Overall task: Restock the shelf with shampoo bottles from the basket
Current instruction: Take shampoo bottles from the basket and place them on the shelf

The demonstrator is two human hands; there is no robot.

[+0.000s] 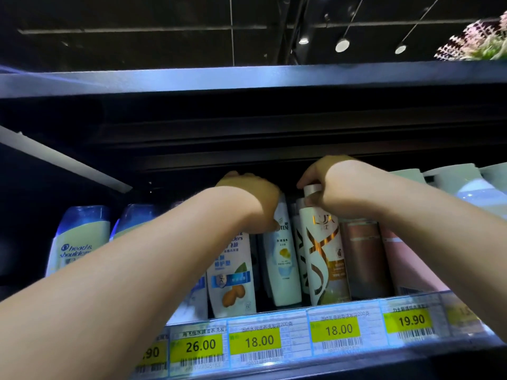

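On the shelf (296, 316), your right grip (337, 182) pinches the silver cap (311, 190) of a white-and-gold Lux bottle (323, 250); left of it, your left grip (252, 198) clasps a white Pantene bottle (282, 259).

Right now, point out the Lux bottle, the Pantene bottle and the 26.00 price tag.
Lux bottle (322, 248): head view, on the gold swirl of its front label.
Pantene bottle (282, 259): head view, on the middle of its front label.
26.00 price tag (200, 346): head view, on the printed price.

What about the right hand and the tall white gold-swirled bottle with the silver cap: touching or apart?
Touching. The head view shows the right hand with fingers curled round the silver cap of the white gold-swirled bottle.
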